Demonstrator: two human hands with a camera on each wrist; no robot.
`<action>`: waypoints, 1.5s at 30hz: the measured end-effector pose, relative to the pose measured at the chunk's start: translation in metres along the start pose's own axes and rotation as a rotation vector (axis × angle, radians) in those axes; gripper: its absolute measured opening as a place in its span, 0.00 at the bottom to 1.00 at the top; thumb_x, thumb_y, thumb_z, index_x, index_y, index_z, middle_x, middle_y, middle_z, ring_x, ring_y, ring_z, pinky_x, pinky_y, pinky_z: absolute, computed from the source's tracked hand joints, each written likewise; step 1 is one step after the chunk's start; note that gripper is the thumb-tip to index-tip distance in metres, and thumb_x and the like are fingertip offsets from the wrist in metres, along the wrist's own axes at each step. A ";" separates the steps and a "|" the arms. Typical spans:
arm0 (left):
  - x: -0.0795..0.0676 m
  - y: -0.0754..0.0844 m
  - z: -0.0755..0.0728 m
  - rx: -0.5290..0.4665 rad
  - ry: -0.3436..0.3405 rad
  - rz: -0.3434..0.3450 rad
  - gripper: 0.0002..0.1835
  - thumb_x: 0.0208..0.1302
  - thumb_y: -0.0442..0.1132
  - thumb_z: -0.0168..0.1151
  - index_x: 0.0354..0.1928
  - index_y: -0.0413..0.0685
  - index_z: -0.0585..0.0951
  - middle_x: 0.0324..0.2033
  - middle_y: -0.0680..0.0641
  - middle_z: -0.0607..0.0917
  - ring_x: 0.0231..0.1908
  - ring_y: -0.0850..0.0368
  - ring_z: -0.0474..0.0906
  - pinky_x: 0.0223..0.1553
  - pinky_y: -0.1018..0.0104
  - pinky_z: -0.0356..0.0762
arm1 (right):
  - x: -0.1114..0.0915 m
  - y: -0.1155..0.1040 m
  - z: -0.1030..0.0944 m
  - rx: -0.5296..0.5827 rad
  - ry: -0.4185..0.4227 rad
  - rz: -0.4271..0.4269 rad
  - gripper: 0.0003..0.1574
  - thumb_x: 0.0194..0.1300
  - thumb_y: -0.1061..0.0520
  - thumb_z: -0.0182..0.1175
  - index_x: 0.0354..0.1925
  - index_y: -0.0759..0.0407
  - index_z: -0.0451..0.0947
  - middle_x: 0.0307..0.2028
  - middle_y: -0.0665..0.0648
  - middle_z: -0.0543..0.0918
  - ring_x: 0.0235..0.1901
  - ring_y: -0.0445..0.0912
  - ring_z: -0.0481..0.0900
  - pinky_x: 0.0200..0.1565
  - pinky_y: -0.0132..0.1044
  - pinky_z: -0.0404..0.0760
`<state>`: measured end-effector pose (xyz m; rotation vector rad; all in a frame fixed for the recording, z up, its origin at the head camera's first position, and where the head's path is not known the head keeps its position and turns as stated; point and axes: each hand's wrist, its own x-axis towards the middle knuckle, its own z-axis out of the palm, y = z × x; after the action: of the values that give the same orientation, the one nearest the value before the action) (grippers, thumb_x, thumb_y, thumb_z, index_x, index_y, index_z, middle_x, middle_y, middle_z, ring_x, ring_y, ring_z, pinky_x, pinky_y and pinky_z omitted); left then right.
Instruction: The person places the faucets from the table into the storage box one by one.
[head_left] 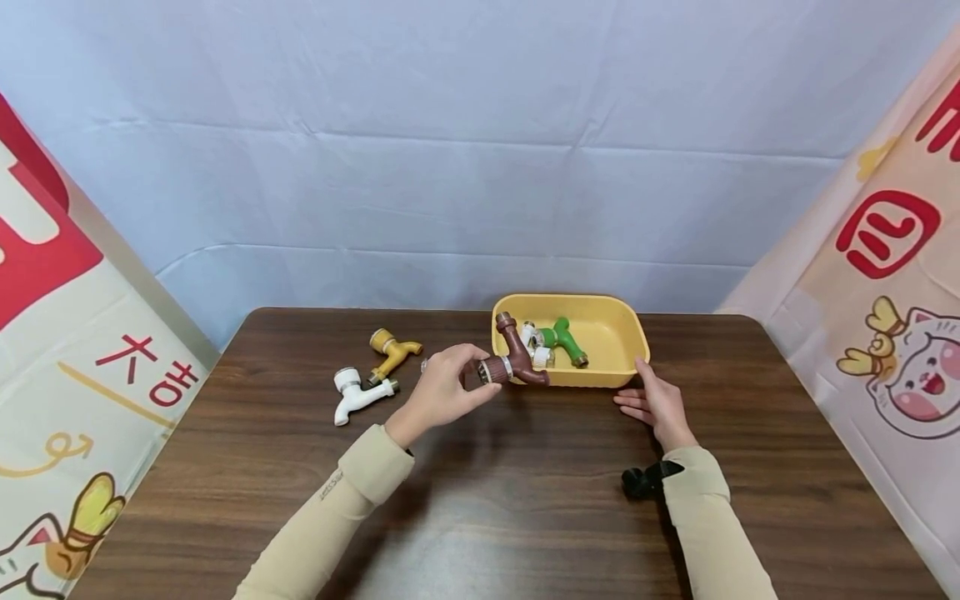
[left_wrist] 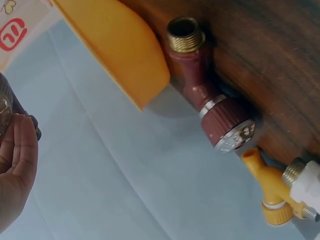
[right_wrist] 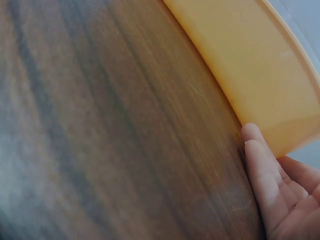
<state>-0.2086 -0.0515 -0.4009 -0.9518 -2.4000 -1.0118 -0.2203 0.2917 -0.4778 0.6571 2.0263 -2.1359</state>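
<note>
One yellow basin [head_left: 611, 337] holds taps [head_left: 567, 341] (green and white).

The basin [head_left: 611, 337] is yellow. Inside it is a green tap [head_left: 562, 337]. Over the basin's left part, the reddish-brown tap [head_left: 519, 355] has a silver-coloured ring. Left of the basin are a mustard-yellow tap [head_left: 393, 357] and a white tap [head_left: 363, 398]. Under the basin, the brown table [head_left: 540, 467] has darker streaks; the cloth [head_left: 465, 183] behind is pale blue.

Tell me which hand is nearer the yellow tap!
Left. The left hand, holding a brown tap, is right of the yellow tap; the right hand is farther right, touching the basin.
</note>
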 end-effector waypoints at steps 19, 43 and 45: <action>0.030 -0.007 -0.003 -0.017 0.007 0.018 0.16 0.50 0.38 0.70 0.39 0.39 0.78 0.31 0.46 0.80 0.25 0.58 0.71 0.26 0.68 0.69 | -0.001 0.000 -0.003 0.000 -0.009 -0.001 0.58 0.59 0.30 0.51 0.70 0.66 0.44 0.25 0.51 0.82 0.27 0.41 0.83 0.35 0.33 0.80; 0.061 -0.006 0.012 0.024 -0.010 0.002 0.17 0.52 0.39 0.69 0.42 0.39 0.78 0.33 0.46 0.80 0.29 0.57 0.71 0.30 0.66 0.69 | 0.000 0.000 0.000 0.002 0.003 -0.001 0.56 0.61 0.32 0.51 0.70 0.66 0.44 0.22 0.50 0.81 0.25 0.40 0.83 0.32 0.33 0.81; 0.064 -0.007 0.013 0.030 -0.027 -0.010 0.17 0.53 0.40 0.68 0.43 0.39 0.78 0.35 0.45 0.81 0.31 0.56 0.73 0.32 0.65 0.71 | 0.000 0.000 -0.001 0.003 -0.001 -0.002 0.56 0.60 0.32 0.51 0.70 0.65 0.44 0.22 0.50 0.81 0.25 0.40 0.83 0.33 0.33 0.81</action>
<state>-0.2594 -0.0175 -0.3780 -0.9494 -2.4371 -0.9695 -0.2203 0.2925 -0.4780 0.6550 2.0239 -2.1408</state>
